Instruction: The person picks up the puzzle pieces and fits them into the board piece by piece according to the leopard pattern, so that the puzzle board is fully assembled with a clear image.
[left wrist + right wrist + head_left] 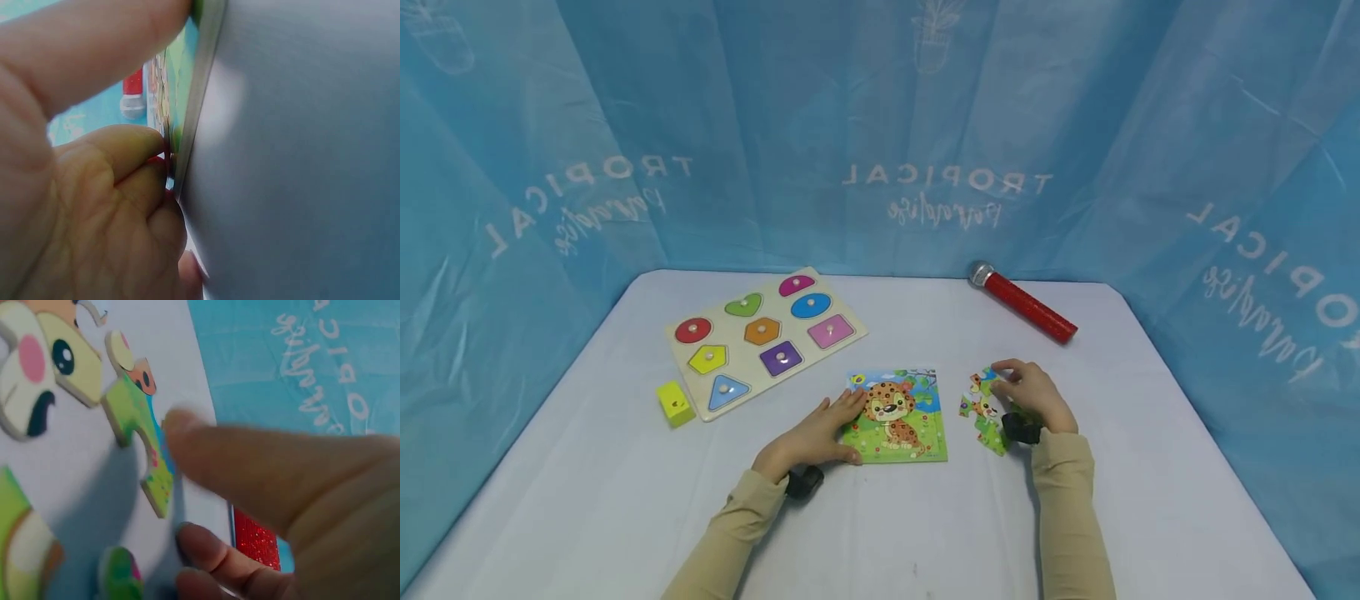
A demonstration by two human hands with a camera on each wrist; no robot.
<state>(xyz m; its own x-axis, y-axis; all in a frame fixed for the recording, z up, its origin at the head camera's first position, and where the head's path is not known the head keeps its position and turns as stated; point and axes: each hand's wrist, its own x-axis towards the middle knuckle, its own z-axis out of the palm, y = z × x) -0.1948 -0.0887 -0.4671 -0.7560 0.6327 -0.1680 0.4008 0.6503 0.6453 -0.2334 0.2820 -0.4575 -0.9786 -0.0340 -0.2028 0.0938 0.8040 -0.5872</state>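
A square jigsaw puzzle board (pixel 917 446) with a cartoon leopard on green grass lies in front of the person in the head view. The left hand (pixel 816 433) rests on its left side, fingers spread flat over the picture and thumb at the near edge. In the left wrist view, that thumb touches the rim of the board (pixel 203 69). To the right lie several loose jigsaw pieces (pixel 987 412). Over their far end is the right hand (pixel 1030 392), fingers slightly bent. In the right wrist view, its thumb is beside a green jigsaw piece (pixel 125 400), apart from the other fingers.
A wooden shape board (pixel 736 333) with colourful knobbed shapes lies at the back left, with a yellow block (pixel 675 406) beside it. At the back right is a red glittery microphone (pixel 1026 304). Blue printed curtains (pixel 820 100) surround the white table (pixel 587 475).
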